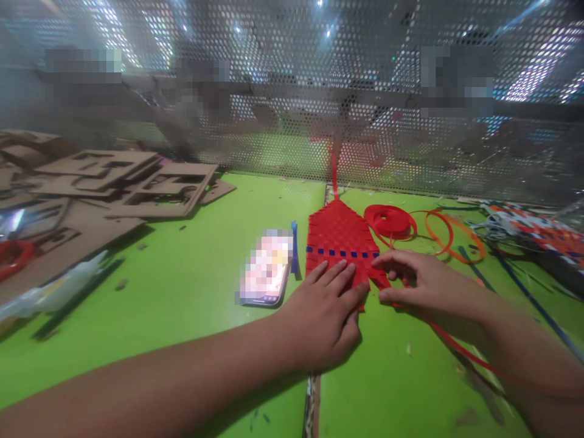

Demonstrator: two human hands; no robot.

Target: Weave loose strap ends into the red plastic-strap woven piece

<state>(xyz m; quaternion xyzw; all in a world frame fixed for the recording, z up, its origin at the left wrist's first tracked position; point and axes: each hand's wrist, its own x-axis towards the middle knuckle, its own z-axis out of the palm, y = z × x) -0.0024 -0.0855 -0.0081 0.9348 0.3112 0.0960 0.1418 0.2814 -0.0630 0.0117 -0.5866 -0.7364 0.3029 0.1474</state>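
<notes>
A red woven mat of flat strips (pixel 340 228) lies on the green table, its far end pointed and one row of blue squares crossing it. My left hand (pixel 326 307) rests flat on its near part, fingers spread, hiding some of the weave. At the mat's right edge is my right hand (pixel 420 277), with thumb and index finger apart around loose red strip ends (pixel 381 281). A long red strip (pixel 460 348) trails from beneath this hand toward the lower right. From the mat's tip another red strip (pixel 334 176) runs up to the mesh panel.
Left of the mat lie a lit phone (pixel 264 271) and a blue strip (pixel 294 246). Coiled red strip (pixel 387 221) and an orange loop (pixel 456 237) sit at right. Cut cardboard (pixel 173 188) piles at left. A perforated metal panel (pixel 292 134) closes the back.
</notes>
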